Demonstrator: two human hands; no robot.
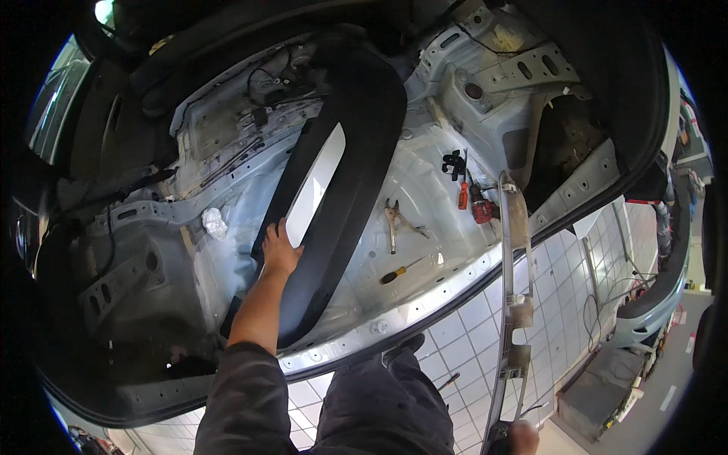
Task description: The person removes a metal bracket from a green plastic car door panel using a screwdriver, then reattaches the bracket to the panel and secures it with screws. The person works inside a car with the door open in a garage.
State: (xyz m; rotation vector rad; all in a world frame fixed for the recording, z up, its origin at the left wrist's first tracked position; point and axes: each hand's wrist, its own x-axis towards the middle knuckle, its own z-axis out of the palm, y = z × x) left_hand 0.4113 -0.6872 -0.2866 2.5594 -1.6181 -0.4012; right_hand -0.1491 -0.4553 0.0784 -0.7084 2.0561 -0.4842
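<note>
My left hand (pixel 281 254) grips a long black trim panel (pixel 364 144) near its lower end, at the foot of the silver-white inset (pixel 317 186); its fingers bend over the edge there. The panel lies slantwise across the opened, stripped rear of a car. Down at the lower right edge, my right hand (pixel 523 440) is only partly in view, closed around the near end of a long grey trim strip (pixel 509 303). That strip stands out lengthwise, its far end overlapping the rear sill (pixel 447 299).
On the bare metal floor lie locking pliers (pixel 392 227), a yellow-black screwdriver (pixel 400 271), an orange-handled screwdriver (pixel 463 196), a red-black power tool (pixel 481 205) and black clips (pixel 453 164). Crumpled white material (pixel 214 224) sits left. A detached bumper (pixel 652 303) stands at right.
</note>
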